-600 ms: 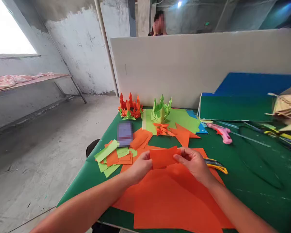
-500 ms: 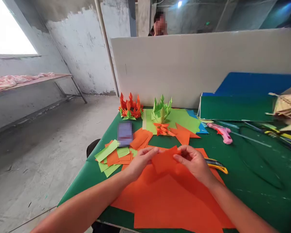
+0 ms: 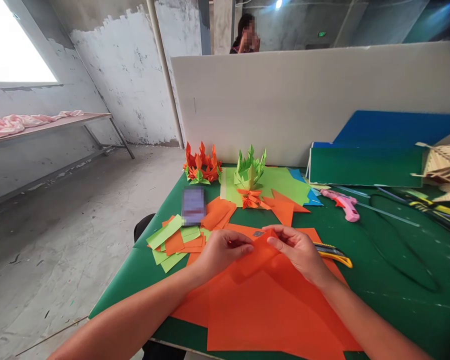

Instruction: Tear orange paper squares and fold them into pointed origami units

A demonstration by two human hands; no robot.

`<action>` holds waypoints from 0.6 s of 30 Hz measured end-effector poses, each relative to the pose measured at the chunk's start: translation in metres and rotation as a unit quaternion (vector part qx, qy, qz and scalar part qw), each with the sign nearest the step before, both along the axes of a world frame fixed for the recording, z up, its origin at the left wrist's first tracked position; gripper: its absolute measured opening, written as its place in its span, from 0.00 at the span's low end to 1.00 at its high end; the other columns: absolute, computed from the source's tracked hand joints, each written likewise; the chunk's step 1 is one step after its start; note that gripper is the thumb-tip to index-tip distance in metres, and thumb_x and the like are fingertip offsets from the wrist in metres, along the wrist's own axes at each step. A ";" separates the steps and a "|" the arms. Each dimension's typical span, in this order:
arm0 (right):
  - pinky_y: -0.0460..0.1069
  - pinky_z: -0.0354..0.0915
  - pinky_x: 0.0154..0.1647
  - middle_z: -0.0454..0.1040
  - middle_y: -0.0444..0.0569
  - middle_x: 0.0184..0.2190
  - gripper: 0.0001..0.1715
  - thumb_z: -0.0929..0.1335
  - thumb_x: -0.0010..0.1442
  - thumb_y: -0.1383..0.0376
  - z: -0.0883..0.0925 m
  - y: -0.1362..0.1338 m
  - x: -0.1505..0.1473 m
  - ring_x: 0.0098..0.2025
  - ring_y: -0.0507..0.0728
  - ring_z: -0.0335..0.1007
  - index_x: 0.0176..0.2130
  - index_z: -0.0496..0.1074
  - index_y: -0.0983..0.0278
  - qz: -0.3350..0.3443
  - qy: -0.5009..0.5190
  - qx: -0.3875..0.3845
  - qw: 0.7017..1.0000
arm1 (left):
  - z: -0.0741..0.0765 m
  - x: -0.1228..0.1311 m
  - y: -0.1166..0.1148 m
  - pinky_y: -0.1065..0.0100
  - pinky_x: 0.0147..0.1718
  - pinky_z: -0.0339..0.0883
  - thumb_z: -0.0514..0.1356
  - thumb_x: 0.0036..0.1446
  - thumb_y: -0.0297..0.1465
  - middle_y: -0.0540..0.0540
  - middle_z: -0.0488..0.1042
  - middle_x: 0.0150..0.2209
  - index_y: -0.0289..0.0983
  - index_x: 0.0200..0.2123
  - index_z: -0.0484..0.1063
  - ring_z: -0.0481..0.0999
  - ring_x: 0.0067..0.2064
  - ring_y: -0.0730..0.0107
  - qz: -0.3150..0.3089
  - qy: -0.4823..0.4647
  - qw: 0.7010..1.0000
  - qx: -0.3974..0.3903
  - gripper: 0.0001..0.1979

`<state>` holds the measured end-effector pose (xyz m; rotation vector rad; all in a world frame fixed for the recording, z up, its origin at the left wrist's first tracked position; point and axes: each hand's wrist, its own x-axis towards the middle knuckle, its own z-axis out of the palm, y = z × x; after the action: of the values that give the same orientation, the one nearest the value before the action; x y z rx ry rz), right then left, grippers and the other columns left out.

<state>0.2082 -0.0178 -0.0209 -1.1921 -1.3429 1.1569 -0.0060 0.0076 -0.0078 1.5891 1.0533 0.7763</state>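
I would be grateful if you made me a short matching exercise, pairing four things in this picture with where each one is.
Things:
1. small orange sheet
2. pink glue gun
3. yellow utility knife
4. green folded-paper piece

Places:
A. lying on the dark green tabletop
B. between the left hand and the right hand
C. standing on a light green sheet
D. lying partly hidden behind the right hand

Pairs: 1-B, 2-A, 3-D, 4-C

Open table (image 3: 393,320) lies rightward (the cutter (image 3: 333,253) intervenes).
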 end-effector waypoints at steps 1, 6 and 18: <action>0.45 0.65 0.36 0.74 0.46 0.33 0.17 0.73 0.55 0.53 0.000 0.000 0.000 0.36 0.53 0.67 0.39 0.77 0.61 0.001 0.003 -0.002 1.000 | 0.001 0.000 0.000 0.75 0.25 0.63 0.65 0.52 0.33 0.48 0.79 0.28 0.36 0.31 0.81 0.71 0.26 0.75 -0.001 0.003 1.000 0.006 0.07; 0.45 0.64 0.32 0.74 0.45 0.29 0.16 0.73 0.54 0.51 0.000 0.000 -0.002 0.31 0.52 0.67 0.32 0.76 0.62 -0.024 0.006 -0.001 1.000 | 0.004 0.000 -0.004 0.75 0.24 0.62 0.65 0.54 0.32 0.48 0.77 0.28 0.37 0.38 0.82 0.69 0.26 0.75 0.012 0.024 0.996 0.082 0.09; 0.45 0.63 0.31 0.73 0.45 0.27 0.16 0.72 0.56 0.51 0.002 -0.003 -0.005 0.30 0.52 0.65 0.32 0.76 0.62 -0.046 -0.030 0.025 0.998 | 0.000 -0.003 -0.004 0.73 0.28 0.66 0.63 0.59 0.30 0.46 0.77 0.33 0.39 0.39 0.82 0.71 0.29 0.74 -0.013 0.034 0.980 0.195 0.08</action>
<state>0.2032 -0.0208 -0.0185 -1.2476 -1.3394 1.0228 -0.0085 0.0038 -0.0081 1.9685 0.9647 0.9587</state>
